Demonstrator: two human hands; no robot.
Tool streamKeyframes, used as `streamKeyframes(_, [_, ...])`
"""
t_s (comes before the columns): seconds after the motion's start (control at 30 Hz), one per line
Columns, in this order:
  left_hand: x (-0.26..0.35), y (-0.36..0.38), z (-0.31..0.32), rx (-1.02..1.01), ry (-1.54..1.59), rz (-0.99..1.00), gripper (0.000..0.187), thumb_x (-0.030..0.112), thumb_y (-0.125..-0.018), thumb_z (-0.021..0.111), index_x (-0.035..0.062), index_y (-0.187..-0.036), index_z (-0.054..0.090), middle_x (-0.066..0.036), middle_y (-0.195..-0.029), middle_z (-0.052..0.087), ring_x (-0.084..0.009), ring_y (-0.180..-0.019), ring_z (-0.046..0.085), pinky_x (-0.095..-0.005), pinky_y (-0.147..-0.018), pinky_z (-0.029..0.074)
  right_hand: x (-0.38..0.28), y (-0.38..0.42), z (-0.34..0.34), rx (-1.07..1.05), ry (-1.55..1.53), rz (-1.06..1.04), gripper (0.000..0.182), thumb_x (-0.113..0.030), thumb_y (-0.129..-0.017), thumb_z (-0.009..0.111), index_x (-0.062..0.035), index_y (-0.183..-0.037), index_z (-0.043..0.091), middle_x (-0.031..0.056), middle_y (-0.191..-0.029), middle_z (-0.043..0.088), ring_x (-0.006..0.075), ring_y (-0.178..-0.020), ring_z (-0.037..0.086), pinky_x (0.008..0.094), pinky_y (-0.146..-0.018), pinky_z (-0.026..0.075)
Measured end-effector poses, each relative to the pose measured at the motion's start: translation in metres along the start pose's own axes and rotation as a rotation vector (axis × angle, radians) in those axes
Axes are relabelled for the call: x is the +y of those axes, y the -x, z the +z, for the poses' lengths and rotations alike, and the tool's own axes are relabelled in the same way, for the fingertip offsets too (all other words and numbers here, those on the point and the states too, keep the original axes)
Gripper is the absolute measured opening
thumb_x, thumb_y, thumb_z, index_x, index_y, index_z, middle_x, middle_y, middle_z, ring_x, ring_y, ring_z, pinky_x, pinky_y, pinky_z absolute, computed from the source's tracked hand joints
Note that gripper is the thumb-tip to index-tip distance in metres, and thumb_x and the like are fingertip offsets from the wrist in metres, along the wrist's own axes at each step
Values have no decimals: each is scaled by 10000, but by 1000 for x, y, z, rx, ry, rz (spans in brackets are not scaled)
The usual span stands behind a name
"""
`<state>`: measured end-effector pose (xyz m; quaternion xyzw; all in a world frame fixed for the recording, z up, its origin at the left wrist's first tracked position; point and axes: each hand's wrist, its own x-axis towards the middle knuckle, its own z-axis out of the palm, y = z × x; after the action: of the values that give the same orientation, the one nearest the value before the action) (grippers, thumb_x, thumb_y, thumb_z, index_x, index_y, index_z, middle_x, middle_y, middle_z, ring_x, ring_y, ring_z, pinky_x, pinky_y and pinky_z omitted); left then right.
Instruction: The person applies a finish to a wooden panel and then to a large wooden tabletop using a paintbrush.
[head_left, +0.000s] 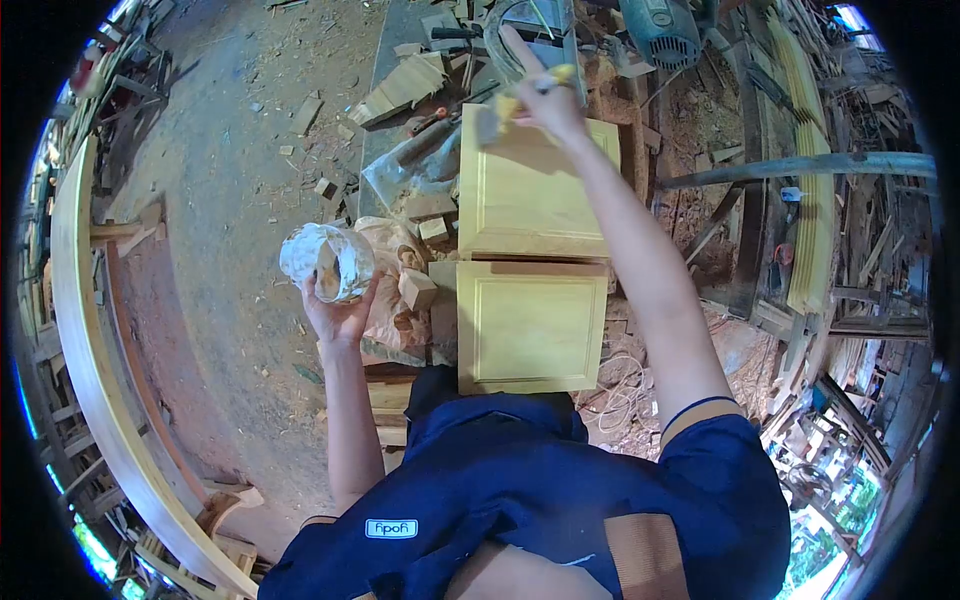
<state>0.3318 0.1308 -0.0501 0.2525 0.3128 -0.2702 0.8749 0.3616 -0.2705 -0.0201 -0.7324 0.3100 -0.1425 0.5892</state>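
My left hand (338, 312) is wrapped round a round white-smeared container (330, 262), tilted with its opening partly toward me. My right hand (552, 105) grips a yellow-handled brush (510, 108) over the far end of the upper wooden panel (530, 195); the brush is blurred by motion. Its wide flat head is at the panel's far left corner. A second, smaller pale wooden panel (531, 328) with a framed centre lies nearer to me, just below the first. Whether the bristles touch the wood cannot be made out.
Wood offcuts (402, 88) and a clear plastic sheet (410, 180) lie left of the panels. A green power tool (660, 32) stands at the back. On the right, a metal bar (800, 168) crosses stacked timber. A long pale board (95, 350) runs along the left.
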Motion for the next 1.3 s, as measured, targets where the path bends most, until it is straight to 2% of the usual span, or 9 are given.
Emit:
streamKeyframes(0.13, [-2,-1,5,-2,3,-28,582,408,-856,501,137,-1359,388,-109,-1374,420,-314,-1276,394,-579,-1052,308,32,1,-104,115,258,67,419,-385,-841,641,28,-912,659,102,-761,686,144,-591,682,248,-547,554])
streamKeyframes(0.33, [-11,0,16,14,-59,-46,536,421,-865,492,147,-1321,433,-75,-1324,480,-302,-1239,439,-579,-1014,352,-6,55,-167,287,821,-167,251,-335,-835,640,-105,-926,683,69,-823,692,203,-733,683,331,-667,522])
streamKeyframes(0.4, [-17,0,21,24,-107,-44,534,422,-864,494,146,-1317,439,-73,-1317,486,-301,-1235,442,-574,-1008,363,-7,75,-165,108,736,-374,157,-260,-812,660,-139,-911,680,58,-906,685,220,-824,658,344,-710,499])
streamKeyframes(0.6, [-34,10,35,-93,-133,-50,517,420,-863,487,144,-1300,463,-75,-1305,497,-301,-1220,454,-564,-999,374,4,170,-182,-176,825,-393,188,-139,-803,688,-124,-990,687,54,-901,656,180,-805,628,298,-718,489])
streamKeyframes(0.77, [-47,10,28,-64,-59,-115,516,387,-884,461,132,-1332,432,-124,-1336,466,-329,-1236,438,-575,-1023,343,-15,221,-209,-405,748,-193,177,-131,-803,681,-95,-976,681,54,-900,654,166,-809,620,293,-723,490])
streamKeyframes(1.0, [-45,16,25,-82,-74,-111,534,408,-879,449,143,-1342,422,-87,-1346,458,-311,-1232,440,-564,-1023,341,-14,190,-145,86,794,-170,111,-170,-796,651,-88,-871,649,76,-832,640,178,-731,629,316,-643,501])
streamKeyframes(1.07, [-41,20,23,-69,-66,-47,537,391,-893,426,122,-1357,392,-144,-1373,417,-347,-1263,401,-581,-1025,350,-24,187,-97,65,951,-295,82,-164,-802,629,-91,-840,638,84,-786,623,214,-681,635,338,-619,505])
streamKeyframes(1.2, [-28,18,13,-67,-53,-41,544,395,-895,419,120,-1363,382,-148,-1381,404,-352,-1271,392,-591,-1026,345,-26,174,-13,-34,645,-494,103,-191,-809,619,-99,-849,645,98,-783,625,270,-639,633,370,-592,511])
streamKeyframes(1.3, [-20,18,12,-33,-32,-28,551,397,-895,419,122,-1371,374,-149,-1389,394,-360,-1280,382,-599,-1034,333,-40,145,15,-116,552,-421,110,-175,-782,625,-98,-861,627,134,-752,596,302,-686,635,395,-607,512])
